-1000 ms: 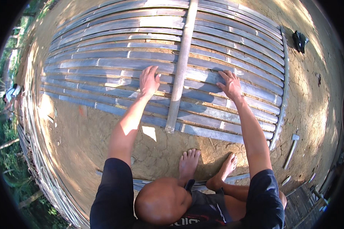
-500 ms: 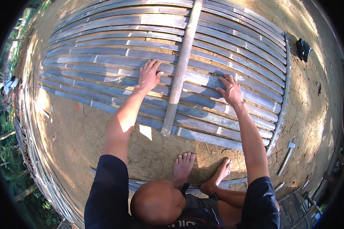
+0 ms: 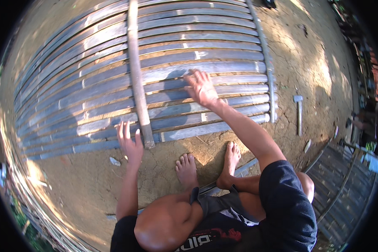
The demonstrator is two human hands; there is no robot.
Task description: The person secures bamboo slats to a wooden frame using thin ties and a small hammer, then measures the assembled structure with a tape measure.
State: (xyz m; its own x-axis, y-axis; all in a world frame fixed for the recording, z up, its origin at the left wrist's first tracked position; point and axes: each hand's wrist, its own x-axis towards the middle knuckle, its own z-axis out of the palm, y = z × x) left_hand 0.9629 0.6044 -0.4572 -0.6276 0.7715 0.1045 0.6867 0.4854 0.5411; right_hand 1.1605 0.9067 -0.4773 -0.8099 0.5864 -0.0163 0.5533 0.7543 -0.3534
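A large panel of split bamboo slats (image 3: pixel 101 75) lies on the ground in front of me. A round bamboo pole (image 3: pixel 136 80) crosses it near the middle, and a thinner crosspiece (image 3: pixel 266 59) runs along its right end. My left hand (image 3: pixel 130 145) is over the panel's near edge, just left of the pole's near end, fingers spread and holding nothing. Above the slats right of the pole is my right hand (image 3: pixel 200 87), slightly blurred, its fingers apart and nothing in them. Whether either hand touches the slats I cannot tell.
On the cracked soil to the right lies a hammer-like tool (image 3: pixel 298 113). Another slatted bamboo panel (image 3: pixel 340 180) stands at the lower right. Long thin poles (image 3: pixel 21 189) are stacked along the left. A dark object (image 3: pixel 269 3) sits beyond the panel's far right. My bare feet rest near its edge.
The view has swung to the right. My left hand has drawn back from the middle slats to the near edge, and my right hand has shifted closer to the pole.
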